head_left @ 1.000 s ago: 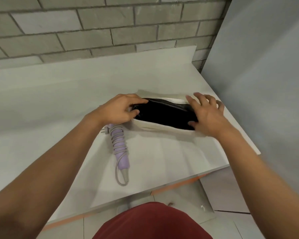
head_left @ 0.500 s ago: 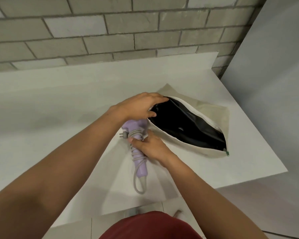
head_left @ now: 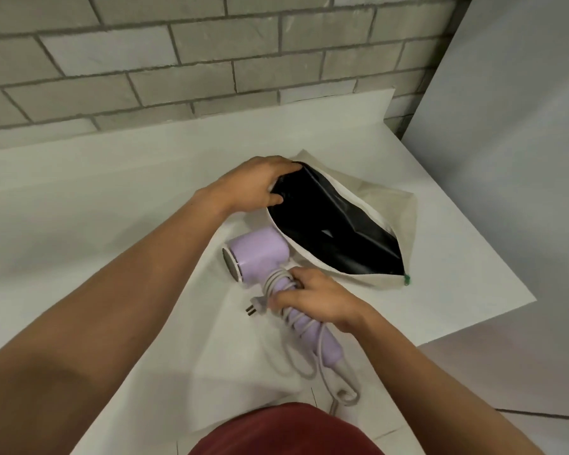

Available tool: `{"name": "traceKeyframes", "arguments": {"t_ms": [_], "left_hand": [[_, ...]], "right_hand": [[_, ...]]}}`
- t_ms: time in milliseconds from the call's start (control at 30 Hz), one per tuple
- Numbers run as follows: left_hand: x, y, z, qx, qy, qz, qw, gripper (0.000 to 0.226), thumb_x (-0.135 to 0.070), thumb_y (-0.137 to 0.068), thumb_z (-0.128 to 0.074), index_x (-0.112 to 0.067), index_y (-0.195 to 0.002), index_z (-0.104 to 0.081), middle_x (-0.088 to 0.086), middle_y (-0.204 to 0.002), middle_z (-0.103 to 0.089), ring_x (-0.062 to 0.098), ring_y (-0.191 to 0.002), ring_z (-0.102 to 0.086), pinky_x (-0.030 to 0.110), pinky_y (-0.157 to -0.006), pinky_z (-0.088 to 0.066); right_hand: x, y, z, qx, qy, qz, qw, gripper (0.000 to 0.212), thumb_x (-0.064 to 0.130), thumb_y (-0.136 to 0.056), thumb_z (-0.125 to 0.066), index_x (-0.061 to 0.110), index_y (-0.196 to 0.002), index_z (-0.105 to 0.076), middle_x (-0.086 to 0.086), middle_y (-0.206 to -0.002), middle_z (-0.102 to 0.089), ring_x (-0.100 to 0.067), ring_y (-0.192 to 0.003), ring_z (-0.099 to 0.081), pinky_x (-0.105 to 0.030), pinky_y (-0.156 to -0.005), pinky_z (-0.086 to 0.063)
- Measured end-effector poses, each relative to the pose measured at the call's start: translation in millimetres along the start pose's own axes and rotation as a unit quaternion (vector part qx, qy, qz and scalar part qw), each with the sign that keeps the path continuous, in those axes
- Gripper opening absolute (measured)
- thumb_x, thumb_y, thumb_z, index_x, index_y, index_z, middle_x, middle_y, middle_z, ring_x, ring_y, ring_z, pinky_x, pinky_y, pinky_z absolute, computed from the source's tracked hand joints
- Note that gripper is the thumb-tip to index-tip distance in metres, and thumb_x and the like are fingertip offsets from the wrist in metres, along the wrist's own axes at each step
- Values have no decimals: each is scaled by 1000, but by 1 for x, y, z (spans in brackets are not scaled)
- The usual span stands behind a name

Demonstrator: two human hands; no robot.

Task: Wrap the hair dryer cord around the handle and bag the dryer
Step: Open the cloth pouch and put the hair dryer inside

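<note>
A person's right hand [head_left: 312, 302] gripped the cord-wrapped handle of a lilac hair dryer [head_left: 260, 257] while the left hand [head_left: 260, 185] held the bag [head_left: 335, 224] open.

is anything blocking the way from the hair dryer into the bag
Nothing visible does. The hair dryer is right beside the open mouth of the bag, which the left hand holds open at one end; the right hand grips the wrapped handle.
</note>
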State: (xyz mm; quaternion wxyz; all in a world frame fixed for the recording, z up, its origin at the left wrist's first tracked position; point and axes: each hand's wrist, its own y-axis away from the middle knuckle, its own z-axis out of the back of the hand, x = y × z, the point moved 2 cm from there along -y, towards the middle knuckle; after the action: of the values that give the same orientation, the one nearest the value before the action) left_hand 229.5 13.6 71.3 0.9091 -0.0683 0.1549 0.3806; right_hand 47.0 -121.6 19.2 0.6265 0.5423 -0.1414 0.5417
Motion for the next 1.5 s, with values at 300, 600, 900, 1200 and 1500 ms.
{"name": "traceKeyframes", "arguments": {"t_ms": [300,600,900,1200,1500], "left_hand": [[-3,14,-19,-54,18,-24,998,86,-8,-83,-78,-20,-158,-38,0,-162,-41,22,-144,-45,36,-115,-40],[-15,60,-26,-144,21,1,989,85,-9,-86,-70,-33,-159,-31,-18,-164,-31,13,-144,-42,41,-106,-50],[-36,98,-40,-187,-31,32,981,85,-6,-88,-71,-29,-159,-31,-19,-167,-25,22,-133,-52,45,-83,-61],[-74,119,-96,-139,3,-2,990,97,-3,-84,-73,-27,-163,-21,-22,-171,-2,22,-129,-54,39,-75,-63],[-85,131,-125,-148,41,24,988,91,1,-84,-72,-21,-160,-26,-15,-172,-9,24,-126,-55,39,-73,-63]], "right_hand": [[-21,72,68,43,-136,26,989,46,31,-74,-80,3,-108,-72,-20,-110,-76,-23,-96,-71,-37,-88,-55],[-21,46,83,9,-247,-50,968,33,22,-93,-70,-4,-112,-72,-18,-106,-78,-19,-74,-67,-26,-57,-53],[-50,24,95,-130,-411,-79,899,32,32,-90,-74,6,-109,-74,-19,-94,-75,-18,-62,-67,-27,-55,-53],[-45,0,92,-334,-407,-77,846,44,41,-70,-83,12,-102,-74,-3,-99,-76,-24,-90,-75,-38,-77,-63],[-50,-32,75,-363,-133,-104,916,34,28,-93,-58,5,-116,-70,-14,-126,-69,-34,-121,-60,-30,-95,-42]]}}
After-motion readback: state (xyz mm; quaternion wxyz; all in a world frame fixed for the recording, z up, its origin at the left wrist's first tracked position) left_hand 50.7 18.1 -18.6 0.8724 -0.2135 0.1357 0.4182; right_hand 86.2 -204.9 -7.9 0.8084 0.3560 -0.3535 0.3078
